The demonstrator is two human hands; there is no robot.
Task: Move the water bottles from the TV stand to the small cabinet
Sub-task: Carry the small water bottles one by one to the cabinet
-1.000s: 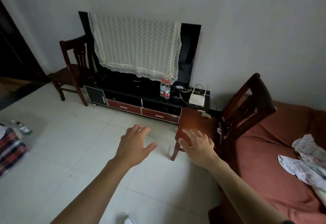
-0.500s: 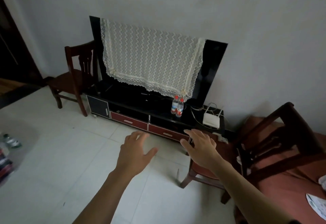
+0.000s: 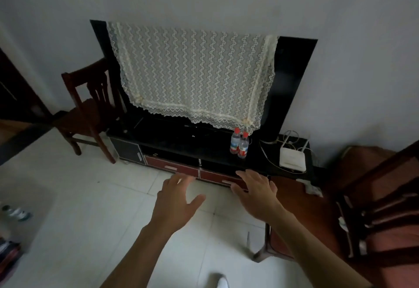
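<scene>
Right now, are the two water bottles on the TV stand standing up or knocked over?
Standing up. Both water bottles sit side by side on the TV stand, red caps on top, by the lace cloth's corner.

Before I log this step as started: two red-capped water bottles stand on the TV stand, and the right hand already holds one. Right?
Not quite. In the head view the two water bottles stand on the TV stand, but the right hand is open and holds nothing, short of them.
</scene>
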